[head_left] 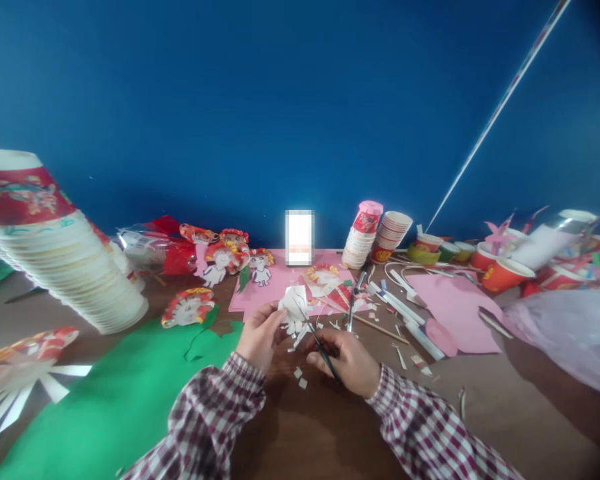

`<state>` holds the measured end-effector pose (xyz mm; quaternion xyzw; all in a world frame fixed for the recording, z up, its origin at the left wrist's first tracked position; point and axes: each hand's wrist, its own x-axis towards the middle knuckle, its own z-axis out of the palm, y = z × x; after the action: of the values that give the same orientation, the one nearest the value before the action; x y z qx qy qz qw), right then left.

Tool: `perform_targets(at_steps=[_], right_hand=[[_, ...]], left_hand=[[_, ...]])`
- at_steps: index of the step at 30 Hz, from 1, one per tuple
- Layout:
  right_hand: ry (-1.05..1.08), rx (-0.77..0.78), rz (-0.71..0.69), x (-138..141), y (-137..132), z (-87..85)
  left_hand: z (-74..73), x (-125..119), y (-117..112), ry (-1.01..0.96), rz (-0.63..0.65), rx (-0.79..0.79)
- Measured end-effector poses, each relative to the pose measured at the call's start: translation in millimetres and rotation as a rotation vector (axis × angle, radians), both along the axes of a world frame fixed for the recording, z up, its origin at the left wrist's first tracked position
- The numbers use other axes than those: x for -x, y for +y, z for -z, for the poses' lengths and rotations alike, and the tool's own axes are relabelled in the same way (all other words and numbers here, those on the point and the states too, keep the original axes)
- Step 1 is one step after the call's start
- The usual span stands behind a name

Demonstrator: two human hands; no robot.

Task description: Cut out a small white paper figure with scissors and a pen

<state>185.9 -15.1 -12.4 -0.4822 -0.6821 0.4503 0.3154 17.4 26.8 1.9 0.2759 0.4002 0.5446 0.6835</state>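
My left hand pinches a small piece of white paper between thumb and fingers, above the brown table. My right hand is closed around dark scissors; their thin blades point up and left, reaching the paper's lower right part. Fingers hide most of the handles. Small white paper scraps lie scattered below and around both hands. Behind the paper is pink paper, with a cut-out white paper figure standing at its left.
Green paper covers the table's left side, beside a tall leaning stack of paper cups. More stacked cups stand at the back. A utility knife, white strips and pink paper lie to the right.
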Motion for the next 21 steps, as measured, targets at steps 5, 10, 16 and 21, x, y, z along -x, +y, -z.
perform_targets(at_steps=[5, 10, 16, 21], right_hand=[[0.012, -0.004, -0.003, 0.1, -0.6, -0.6], [0.011, -0.020, -0.005, -0.1, -1.3, -2.8], [0.009, -0.022, -0.001, 0.0, -0.3, -1.5], [-0.016, -0.026, 0.015, -0.4, -0.3, -0.1]], left_hand=[[0.5, -0.5, 0.5, -0.005, -0.044, 0.044], [0.3, -0.7, 0.6, -0.005, -0.049, 0.043], [1.8, 0.4, 0.6, 0.011, -0.042, 0.039], [0.3, 0.4, 0.3, 0.002, -0.034, 0.034]])
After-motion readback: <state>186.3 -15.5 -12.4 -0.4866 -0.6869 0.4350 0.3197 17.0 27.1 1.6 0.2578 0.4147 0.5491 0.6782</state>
